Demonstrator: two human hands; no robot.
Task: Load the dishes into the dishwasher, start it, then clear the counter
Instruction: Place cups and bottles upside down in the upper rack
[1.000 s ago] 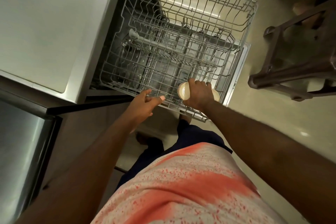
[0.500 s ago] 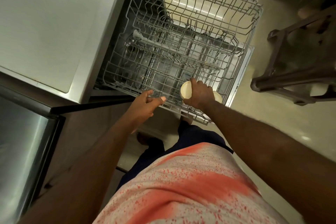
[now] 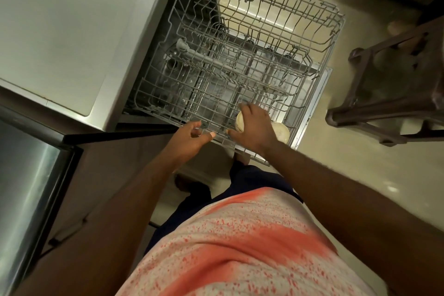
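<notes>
The dishwasher stands open with its grey wire racks [image 3: 240, 60] pulled out over the lowered door [image 3: 314, 101]. My right hand [image 3: 254, 127] grips a cream cup [image 3: 281, 133] lying on its side at the near right corner of the rack; the hand hides most of it. My left hand [image 3: 189, 138] hovers at the rack's near rim with fingers curled and apart, holding nothing. Apart from the cup, no dishes show in the racks.
A pale counter top [image 3: 60, 26] lies to the left of the dishwasher. A stainless appliance front [image 3: 26, 187] is at the lower left. A dark brown stool [image 3: 394, 89] stands on the floor to the right of the door.
My right hand has shifted slightly along the rack's near corner with the cup, thumb now spread toward the rim. The left hand has opened a little at the rim.
</notes>
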